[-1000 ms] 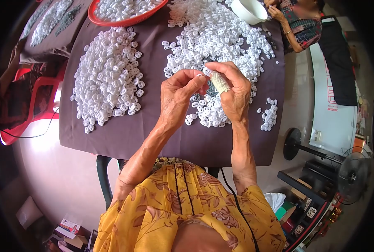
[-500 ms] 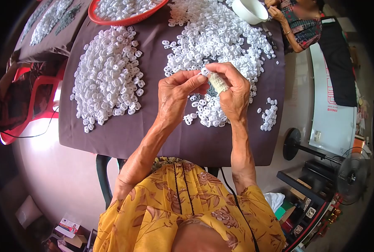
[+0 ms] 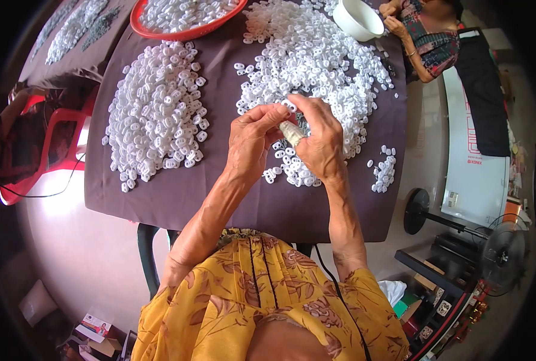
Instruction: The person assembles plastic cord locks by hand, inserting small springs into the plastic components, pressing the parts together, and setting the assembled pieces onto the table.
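A small white plastic piece with two holes [image 3: 288,105] is held up at the fingertips of both hands, over the table. My left hand [image 3: 248,137] pinches it from the left with thumb and forefinger. From the right, my right hand [image 3: 322,139] has its forefinger against the piece, and its thumb is wrapped in a pale covering [image 3: 291,133]. Behind and below the hands spreads a large pile of similar white pieces [image 3: 304,66]. Some dark grey pieces [image 3: 302,125] show partly between the hands. Another white pile [image 3: 156,114] lies to the left.
A red basin [image 3: 189,31] full of white pieces and a white bowl [image 3: 358,21] stand at the back of the brown-covered table [image 3: 220,201]. A small cluster [image 3: 384,171] lies right. Another person [image 3: 427,42] works at the far right corner. A red chair [image 3: 48,144] is left.
Both hands have drawn closer together, the right hand shifting left and its thumb tilting inward. The white piece has moved slightly left and now shows its holes more clearly.
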A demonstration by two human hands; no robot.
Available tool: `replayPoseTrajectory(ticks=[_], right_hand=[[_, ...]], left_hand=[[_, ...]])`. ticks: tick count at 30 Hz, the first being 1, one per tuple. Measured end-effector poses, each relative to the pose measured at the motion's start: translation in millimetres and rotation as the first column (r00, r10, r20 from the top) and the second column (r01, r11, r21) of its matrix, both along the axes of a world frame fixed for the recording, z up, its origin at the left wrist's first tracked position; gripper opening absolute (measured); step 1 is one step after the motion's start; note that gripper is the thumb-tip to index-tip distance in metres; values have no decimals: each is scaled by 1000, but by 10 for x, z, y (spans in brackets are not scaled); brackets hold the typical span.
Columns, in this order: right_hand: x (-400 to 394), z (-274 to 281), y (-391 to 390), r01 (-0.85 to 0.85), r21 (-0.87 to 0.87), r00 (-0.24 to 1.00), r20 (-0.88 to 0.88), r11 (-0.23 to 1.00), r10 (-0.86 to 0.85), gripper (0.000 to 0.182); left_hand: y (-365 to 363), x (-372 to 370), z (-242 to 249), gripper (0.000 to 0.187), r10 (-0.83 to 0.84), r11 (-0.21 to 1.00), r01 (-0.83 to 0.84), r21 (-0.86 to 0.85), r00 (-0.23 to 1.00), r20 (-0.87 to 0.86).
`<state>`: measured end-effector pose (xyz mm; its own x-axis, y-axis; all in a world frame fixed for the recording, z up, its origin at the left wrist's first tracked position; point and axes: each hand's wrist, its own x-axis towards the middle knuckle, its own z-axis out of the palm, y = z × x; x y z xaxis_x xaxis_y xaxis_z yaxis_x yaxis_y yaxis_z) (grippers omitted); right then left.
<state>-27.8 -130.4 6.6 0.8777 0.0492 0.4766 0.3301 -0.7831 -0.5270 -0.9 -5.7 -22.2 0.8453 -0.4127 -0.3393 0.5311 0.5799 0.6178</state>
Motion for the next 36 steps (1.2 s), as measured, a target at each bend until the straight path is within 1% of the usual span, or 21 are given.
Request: replayPoseTrajectory(ticks=[2,4,7,10,12,15,19,22,25,29,32,34,36], right_hand=[[14,-14,-10,7,-136,996,86,991,5,45],[22,-22,-4,21,-105,996,86,994,-12,46],[32,-20,-50,1,-62,998,65,998,3,41],[9,34,-55,-20,-76,1000,20,997,22,39],[3,68,-57,-34,-103,999,18,994,36,38],[-7,88,-36,-42,-140,999,19,989,45,37],[-14,83,-11,-44,-156,999,13,987,47,38],[-9,80,-15,-45,-145,999,6,988,46,39],[-10,58,-24,-51,-145,998,14,988,54,40],[-16,28,-25,-64,-158,998,-10,985,63,41],[-27,49,0,-50,-108,998,-42,993,46,40],[-13,9,-34,-58,-213,998,-41,975,50,39],[-12,14,-31,-53,-224,998,-52,973,42,38]], left_hand=[[-10,-2,8,20,-4,1000,4,-6,1000,-10],[-5,-4,11,21,-2,1000,2,-10,1000,-21],[12,16,14,20,-19,999,19,-48,1000,-5],[38,48,26,20,-16,1000,16,-18,1000,-25],[60,56,42,20,-53,998,53,24,998,24],[63,77,5,20,-95,995,94,16,995,39],[67,76,6,20,-94,995,92,46,995,37],[72,74,-18,19,-90,995,89,36,996,25],[84,85,-29,19,-133,990,132,44,990,39],[84,79,-23,18,-118,988,112,107,992,49],[91,73,-29,18,-118,986,110,125,992,53],[80,69,-39,18,-133,984,124,124,989,66],[74,68,-53,19,-112,991,110,70,994,13]])
